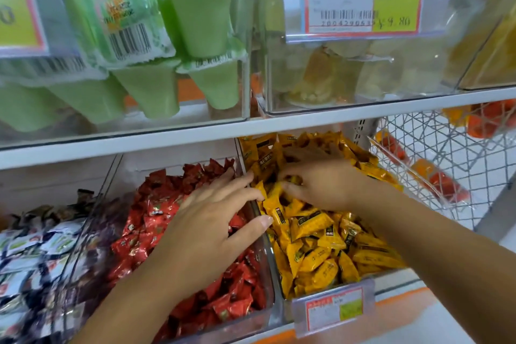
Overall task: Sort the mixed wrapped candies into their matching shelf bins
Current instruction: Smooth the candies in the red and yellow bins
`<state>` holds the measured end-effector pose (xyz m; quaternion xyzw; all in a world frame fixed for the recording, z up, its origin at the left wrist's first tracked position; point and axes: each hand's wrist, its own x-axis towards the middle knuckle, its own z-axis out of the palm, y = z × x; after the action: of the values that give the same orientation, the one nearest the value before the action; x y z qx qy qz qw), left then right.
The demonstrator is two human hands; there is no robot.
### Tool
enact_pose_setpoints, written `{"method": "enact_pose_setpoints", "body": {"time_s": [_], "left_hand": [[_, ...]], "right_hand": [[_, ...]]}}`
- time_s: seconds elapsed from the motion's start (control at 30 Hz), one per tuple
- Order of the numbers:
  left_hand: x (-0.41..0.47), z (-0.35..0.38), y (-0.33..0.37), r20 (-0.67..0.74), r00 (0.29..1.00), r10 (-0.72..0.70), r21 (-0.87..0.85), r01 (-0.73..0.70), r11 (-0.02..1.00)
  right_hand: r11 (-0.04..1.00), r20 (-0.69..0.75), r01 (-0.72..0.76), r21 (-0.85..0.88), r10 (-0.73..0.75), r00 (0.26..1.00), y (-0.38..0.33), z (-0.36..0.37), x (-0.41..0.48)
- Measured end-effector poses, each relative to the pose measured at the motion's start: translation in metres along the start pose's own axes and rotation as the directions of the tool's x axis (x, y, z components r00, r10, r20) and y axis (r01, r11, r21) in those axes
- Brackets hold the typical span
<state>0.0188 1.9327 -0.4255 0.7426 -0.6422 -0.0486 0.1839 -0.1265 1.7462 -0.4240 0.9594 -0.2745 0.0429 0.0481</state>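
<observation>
You have one view, from the camera on your head. It faces forward and a little down at the shelf board [167,137], so near that the bins fill the frame. The wide lens tilts that board, rising left to right. Green cups [192,22] sit high, red candies [156,218] and yellow candies [321,246] low and near. Your left hand [206,226] and right hand [321,184] enter from the bottom edge. A wire basket [435,148] closes the far right.

Right fingers [299,191] partly under yellow candies [321,248]
</observation>
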Motion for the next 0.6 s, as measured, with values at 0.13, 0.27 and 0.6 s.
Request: {"method": "enact_pose_setpoints", "body": {"time_s": [0.13,0.27,0.6], "left_hand": [[0.000,0.000,-0.002,0.004,1.000,-0.001,-0.006,0.001,1.000],[-0.002,-0.001,-0.004,0.023,1.000,0.000,0.004,0.000,1.000],[-0.004,-0.003,-0.005,0.043,0.999,0.019,-0.014,-0.018,1.000]], "right_hand": [[0.997,0.002,-0.021,0.072,0.020,1.000,0.020,-0.005,-0.021],[0.994,0.002,-0.033,0.107,0.033,0.999,0.028,-0.004,-0.034],[0.974,-0.006,-0.053,0.218,0.056,0.998,0.001,-0.048,-0.003]]}}
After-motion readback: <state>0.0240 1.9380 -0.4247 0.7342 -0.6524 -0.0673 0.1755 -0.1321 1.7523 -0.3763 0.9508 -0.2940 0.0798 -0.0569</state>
